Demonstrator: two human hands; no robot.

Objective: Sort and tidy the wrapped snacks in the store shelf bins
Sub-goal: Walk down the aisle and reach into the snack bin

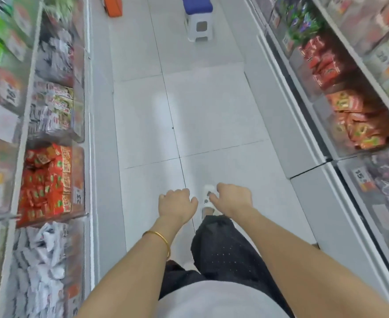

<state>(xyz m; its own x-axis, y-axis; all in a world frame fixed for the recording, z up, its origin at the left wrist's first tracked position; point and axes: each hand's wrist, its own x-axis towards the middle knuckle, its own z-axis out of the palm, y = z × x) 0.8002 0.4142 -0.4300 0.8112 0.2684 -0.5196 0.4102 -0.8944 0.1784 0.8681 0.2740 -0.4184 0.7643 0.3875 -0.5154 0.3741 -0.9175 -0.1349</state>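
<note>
The left hand (177, 204) and right hand (233, 198) hover over the floor (212, 111), fingers loosely curled, holding nothing. Both aisle sides carry snack bins (80, 171).

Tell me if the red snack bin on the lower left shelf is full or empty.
Full. Red and orange packets crowd the bin from wall to wall, piled close to its rim.

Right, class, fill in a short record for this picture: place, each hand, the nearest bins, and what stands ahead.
place: shop aisle, tiled floor between shelves of bins
left hand: over the floor, fingers loosely curled, holding nothing
right hand: likewise, holding nothing
left bins: red snacks; white wrapped snacks nearer
right bin: orange snacks
ahead: stool with blue top
</note>
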